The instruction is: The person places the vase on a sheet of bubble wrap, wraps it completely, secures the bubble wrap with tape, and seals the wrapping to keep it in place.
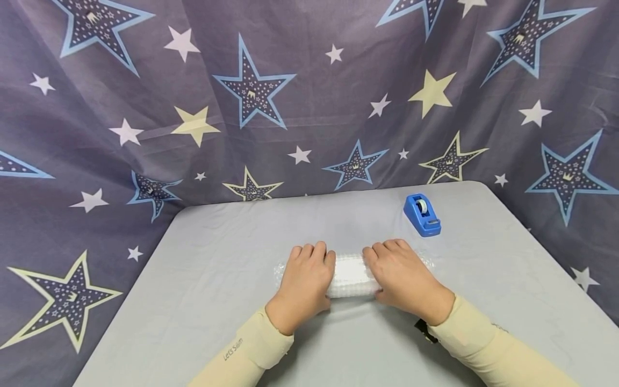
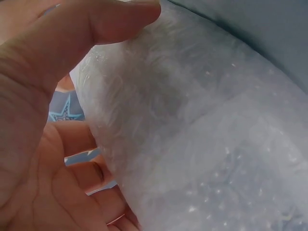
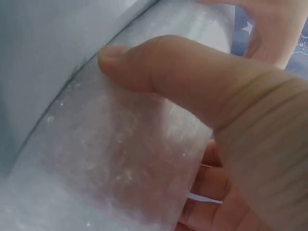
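A bundle of clear bubble wrap (image 1: pixel 352 275) lies crosswise on the table, with something white showing through its middle. My left hand (image 1: pixel 307 277) grips it left of centre, thumb on the near side and fingers over the far side. Right of centre, my right hand (image 1: pixel 403 277) holds it the same way. Loose ends of the wrap stick out past both hands. Close up in the left wrist view, the bubble wrap (image 2: pixel 192 125) bulges beneath the thumb. In the right wrist view, the thumb presses along the wrap's surface (image 3: pixel 106 144).
A blue tape dispenser (image 1: pixel 423 216) with a roll of tape stands behind my right hand. The table (image 1: pixel 217 258) has a pale grey cover. A dark curtain (image 1: pixel 309 107) printed with stars hangs behind the table and along both sides.
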